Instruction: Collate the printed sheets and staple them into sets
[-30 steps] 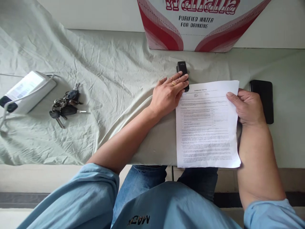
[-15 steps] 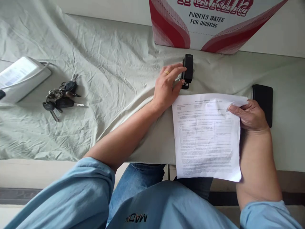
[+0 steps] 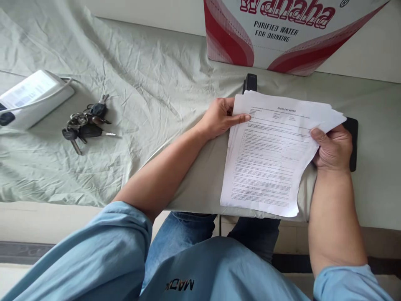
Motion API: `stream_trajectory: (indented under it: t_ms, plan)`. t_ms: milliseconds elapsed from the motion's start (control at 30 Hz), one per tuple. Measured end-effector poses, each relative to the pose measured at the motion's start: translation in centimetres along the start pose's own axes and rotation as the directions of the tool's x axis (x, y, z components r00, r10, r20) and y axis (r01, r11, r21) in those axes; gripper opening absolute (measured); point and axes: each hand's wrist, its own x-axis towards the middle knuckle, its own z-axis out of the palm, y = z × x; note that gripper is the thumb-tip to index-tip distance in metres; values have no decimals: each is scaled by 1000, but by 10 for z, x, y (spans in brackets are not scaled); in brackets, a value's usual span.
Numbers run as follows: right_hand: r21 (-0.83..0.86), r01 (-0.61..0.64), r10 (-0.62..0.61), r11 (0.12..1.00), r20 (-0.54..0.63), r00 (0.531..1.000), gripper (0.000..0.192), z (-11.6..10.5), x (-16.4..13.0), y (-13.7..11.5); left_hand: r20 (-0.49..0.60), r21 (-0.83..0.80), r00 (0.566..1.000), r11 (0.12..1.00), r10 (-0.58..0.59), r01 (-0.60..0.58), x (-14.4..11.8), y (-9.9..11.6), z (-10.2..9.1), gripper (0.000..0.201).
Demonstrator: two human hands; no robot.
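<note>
We hold the stack of papers (image 3: 266, 154) over the table's (image 3: 376, 125) near edge, lifted and slightly fanned, not yet squared or fastened. The black stapler (image 3: 249, 82) lies untouched just beyond. Our left hand (image 3: 219, 117) pinches the top-left corner; our right hand (image 3: 333, 148) grips the right edge, both forearms reaching forward.

A stack of white printed sheets (image 3: 269, 154), headed with small black text and slightly fanned at its top right corner, lies tilted just below the black stapler (image 3: 249, 82), partly covering it.
</note>
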Motion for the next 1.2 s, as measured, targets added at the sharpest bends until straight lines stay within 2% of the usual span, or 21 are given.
stream_trajectory:
  t_ms: [133,267,367,500,600,800,1200]
  plan:
    - [16,48,-47,999,-56,997,63,2,4,0,105,-103,993,992,-61,72,-2,5,-4,72]
    - [-23,80,-81,997,-62,995,56,-1,4,-2,102,-113,990,988,-95,106,-1,4,-6,73]
    - [-77,94,-99,993,-67,993,54,-6,6,0,69,-128,995,988,-76,84,1,0,-4,79]
    - [-107,121,-127,987,-58,990,64,-13,11,7,36,-210,999,977,-10,17,5,-4,1,86]
    - [-107,135,-143,985,-67,987,69,-13,13,10,63,-260,996,965,56,-38,7,-8,3,84]
    - [-117,175,-182,978,-57,982,66,-6,7,7,128,-237,986,969,107,-74,6,-9,0,83]
    - [-145,169,-177,975,-42,983,66,-3,5,7,151,-201,973,969,173,-141,4,-5,-1,86]
